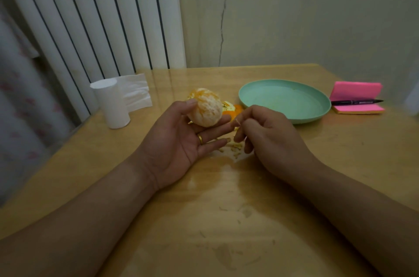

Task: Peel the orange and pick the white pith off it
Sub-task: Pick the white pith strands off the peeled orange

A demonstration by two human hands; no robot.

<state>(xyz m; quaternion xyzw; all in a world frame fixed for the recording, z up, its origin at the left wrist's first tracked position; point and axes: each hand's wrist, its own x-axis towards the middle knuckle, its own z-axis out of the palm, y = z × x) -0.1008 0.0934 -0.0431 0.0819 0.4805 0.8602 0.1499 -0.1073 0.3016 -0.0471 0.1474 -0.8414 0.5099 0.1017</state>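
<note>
Damp smears are showing on the wooden table (226,208) nearest. Above it the left hand (179,140) is cradling the peeled orange (207,107), pale with pith, thumb pressing it onto nearly straight fingers. The right hand (267,138) is pinching a pith strand (237,121) over fallen pith scraps (234,147); orange peel (235,110), a green plate (317,113) and a tissue roll (112,104) are sitting beyond

Cracked wall (294,15), white radiator (102,15), wooden table (226,197).

Showing a peeled orange (207,108), pale and pith-streaked, being held aloft, a pith strand (237,121) being pinched beside it, peel pieces (234,109) lying behind.
</note>
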